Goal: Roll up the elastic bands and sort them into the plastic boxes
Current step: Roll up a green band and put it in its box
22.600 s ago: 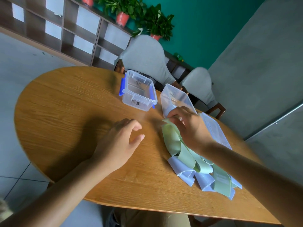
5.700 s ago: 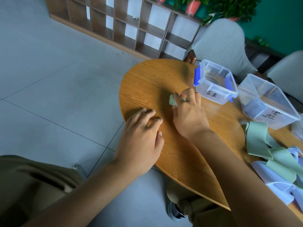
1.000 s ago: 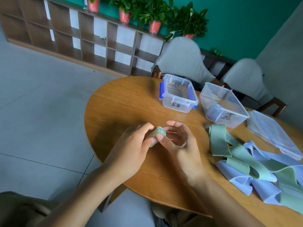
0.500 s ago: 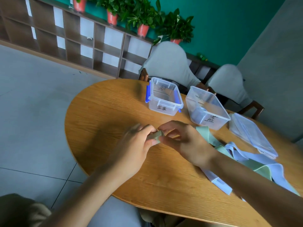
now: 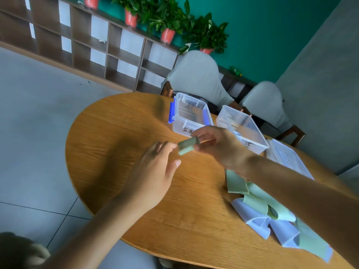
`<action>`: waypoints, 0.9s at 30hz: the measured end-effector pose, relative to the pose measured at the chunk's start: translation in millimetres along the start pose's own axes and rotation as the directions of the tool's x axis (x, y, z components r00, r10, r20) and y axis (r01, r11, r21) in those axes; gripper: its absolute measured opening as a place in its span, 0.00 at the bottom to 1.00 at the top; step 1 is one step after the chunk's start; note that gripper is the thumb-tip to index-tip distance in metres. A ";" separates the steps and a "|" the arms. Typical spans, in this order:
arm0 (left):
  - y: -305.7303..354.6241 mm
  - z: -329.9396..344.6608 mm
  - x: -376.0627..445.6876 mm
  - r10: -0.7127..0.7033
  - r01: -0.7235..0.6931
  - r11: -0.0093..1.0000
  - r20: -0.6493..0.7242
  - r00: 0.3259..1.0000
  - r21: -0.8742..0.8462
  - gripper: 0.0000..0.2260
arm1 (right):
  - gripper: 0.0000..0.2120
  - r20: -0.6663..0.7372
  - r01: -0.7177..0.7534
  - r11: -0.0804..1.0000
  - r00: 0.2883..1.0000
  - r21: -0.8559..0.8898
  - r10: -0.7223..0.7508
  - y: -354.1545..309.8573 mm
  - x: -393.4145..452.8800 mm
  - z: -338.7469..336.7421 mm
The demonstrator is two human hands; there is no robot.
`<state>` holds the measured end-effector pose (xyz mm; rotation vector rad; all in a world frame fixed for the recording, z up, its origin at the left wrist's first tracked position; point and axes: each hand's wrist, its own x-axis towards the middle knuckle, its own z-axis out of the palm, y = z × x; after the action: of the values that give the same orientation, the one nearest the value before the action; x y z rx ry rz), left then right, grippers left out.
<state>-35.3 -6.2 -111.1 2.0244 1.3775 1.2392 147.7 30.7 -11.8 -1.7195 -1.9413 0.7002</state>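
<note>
My right hand (image 5: 221,146) pinches a rolled green elastic band (image 5: 188,146) and holds it above the wooden table (image 5: 120,133), just in front of the clear box with blue clips (image 5: 189,115). My left hand (image 5: 155,171) hovers just below and left of the roll with fingers apart, not touching it. A second clear box (image 5: 242,127) stands to the right of the first. A heap of loose green and pale blue bands (image 5: 272,216) lies on the table's right side, partly hidden under my right forearm.
A clear box lid (image 5: 287,158) lies flat to the right of the boxes. Two grey chairs (image 5: 196,76) stand behind the table. Beyond them are a wooden shelf unit (image 5: 87,39) and potted plants. The table's rounded edge runs along the left.
My left hand has let go of the green roll and dropped back. My right hand has lifted the roll up and toward the box with blue clips.
</note>
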 end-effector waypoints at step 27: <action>-27.3 -2.1 -2.6 0.018 -0.035 0.981 0.093 0.996 0.189 0.14 | 0.14 0.087 0.055 0.581 0.996 -0.812 0.028 14.1 136.3 -47.2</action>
<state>-52.1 3.1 -130.9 2.2048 1.4791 1.0462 172.1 170.9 15.6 -2.1725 -2.5673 -0.2383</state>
